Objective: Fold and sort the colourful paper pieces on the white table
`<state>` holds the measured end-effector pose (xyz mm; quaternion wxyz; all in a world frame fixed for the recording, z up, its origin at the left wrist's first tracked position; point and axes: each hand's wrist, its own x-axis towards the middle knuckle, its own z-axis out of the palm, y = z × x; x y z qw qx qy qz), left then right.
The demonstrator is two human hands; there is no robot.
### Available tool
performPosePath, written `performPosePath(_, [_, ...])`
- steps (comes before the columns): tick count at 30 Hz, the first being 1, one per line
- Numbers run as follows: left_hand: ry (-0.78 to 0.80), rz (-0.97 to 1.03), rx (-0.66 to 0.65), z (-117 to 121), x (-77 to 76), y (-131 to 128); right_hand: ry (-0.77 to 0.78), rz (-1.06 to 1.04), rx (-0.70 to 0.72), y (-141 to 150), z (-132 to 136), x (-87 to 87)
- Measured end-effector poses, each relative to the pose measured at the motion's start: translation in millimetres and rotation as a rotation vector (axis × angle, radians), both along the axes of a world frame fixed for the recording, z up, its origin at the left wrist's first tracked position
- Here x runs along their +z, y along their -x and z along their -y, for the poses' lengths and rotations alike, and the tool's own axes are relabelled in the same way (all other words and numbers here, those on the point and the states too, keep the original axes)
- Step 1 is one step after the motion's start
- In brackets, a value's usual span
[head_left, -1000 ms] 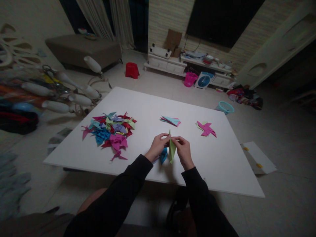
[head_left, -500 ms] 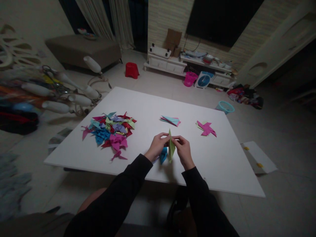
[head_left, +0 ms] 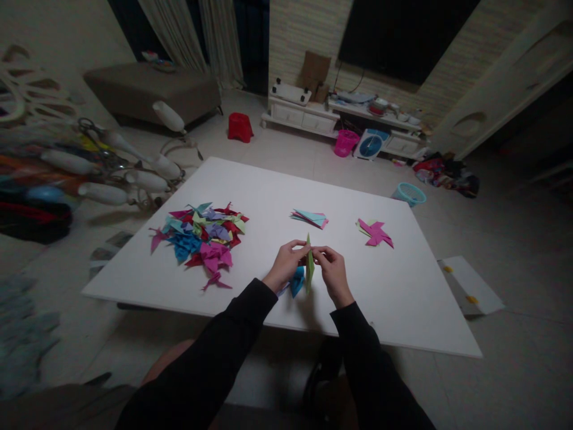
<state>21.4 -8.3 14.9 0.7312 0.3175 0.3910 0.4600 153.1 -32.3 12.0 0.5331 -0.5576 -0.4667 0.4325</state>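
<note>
We hold one green folded paper (head_left: 310, 276) between our two hands, just over the near middle of the white tabletop (head_left: 367, 292). Our left hand (head_left: 285, 266) has its thumb and fingers closed on the paper near the top, and our right hand (head_left: 334, 276) pinches it there too, from the right side. The paper stands upright, with its thin edge toward us and its long part hanging down below our fingers. It looks like we are working on a fold near the top, and thin paper like this calls for a light, steady pinch. A blue folded paper (head_left: 296, 283) is just left of the green one, with a bit of purple paper (head_left: 283, 291) peeking out near it. On the left is a big messy pile of paper birds (head_left: 215, 233) in pink, red, blue, purple and green. Past our hands is a small stack of folded papers (head_left: 310, 218), and on the right a pink pointy paper (head_left: 376, 233) has light green under it. For things that hold stuff, a blue-green basket (head_left: 409, 193) is by the far right corner, and a pink basket (head_left: 345, 144) is farther off by the white cabinet (head_left: 303, 119). We cannot tell what is in either one.
</note>
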Motion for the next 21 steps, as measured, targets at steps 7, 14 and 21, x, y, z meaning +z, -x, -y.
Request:
performPosePath(7, [-0.007, -0.010, 0.008, -0.5, -0.9, 0.0, -0.010, -0.005, 0.009, 0.9, -0.1, 0.7])
performPosePath(14, [-0.010, -0.024, 0.014, -2.5, -2.0, 1.6, -0.008, -0.011, 0.016, 1.6, 1.6, 1.0])
performPosePath(21, [-0.035, -0.022, 0.013, -2.9, -2.6, 4.4, 0.000, -0.003, -0.009, 0.4, 1.6, -2.8])
